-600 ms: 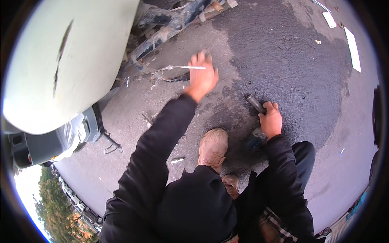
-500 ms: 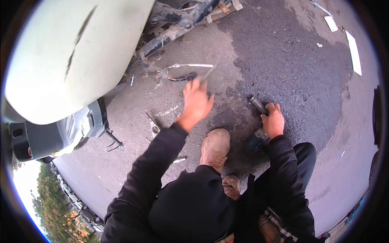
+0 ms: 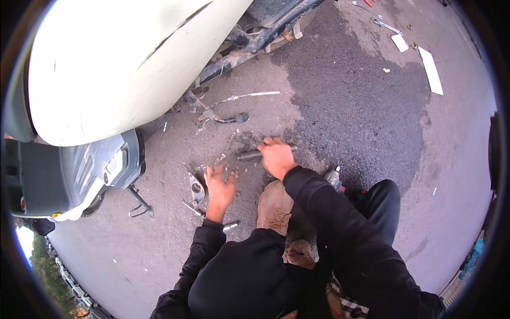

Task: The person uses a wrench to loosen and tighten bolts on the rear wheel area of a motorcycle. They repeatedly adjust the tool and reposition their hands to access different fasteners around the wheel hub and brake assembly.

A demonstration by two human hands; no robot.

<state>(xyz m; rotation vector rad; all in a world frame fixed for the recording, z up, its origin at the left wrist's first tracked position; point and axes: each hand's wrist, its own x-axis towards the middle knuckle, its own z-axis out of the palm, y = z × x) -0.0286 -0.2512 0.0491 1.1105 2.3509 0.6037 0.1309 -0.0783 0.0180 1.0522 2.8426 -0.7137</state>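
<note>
My right hand [image 3: 277,158] is closed around a dark metal tube [image 3: 248,155], held level over the ground ahead of my shoe. Both ends of the tube stick out past my fingers. My left hand [image 3: 219,192] hovers low with its fingers apart, beside a flat silver metal bracket [image 3: 197,191] with a round hole. No object shows between those fingers. Just beyond them lies a thin coil spring [image 3: 230,141]. A power tool [image 3: 333,178] with a metallic nose rests right of my right forearm, which partly hides it.
A scooter with a pale body panel [image 3: 117,69] fills the left; its stand leg [image 3: 141,203] and a black-tipped lever [image 3: 228,118] jut out. A small metal cylinder [image 3: 231,226] lies by my shoe [image 3: 274,204]. Wrenches [image 3: 388,25] and a white strip [image 3: 431,72] lie far right.
My right hand has moved left and away from me with the metal tube. My left hand has come back toward me from the lever; the thin thing in it no longer shows there.
</note>
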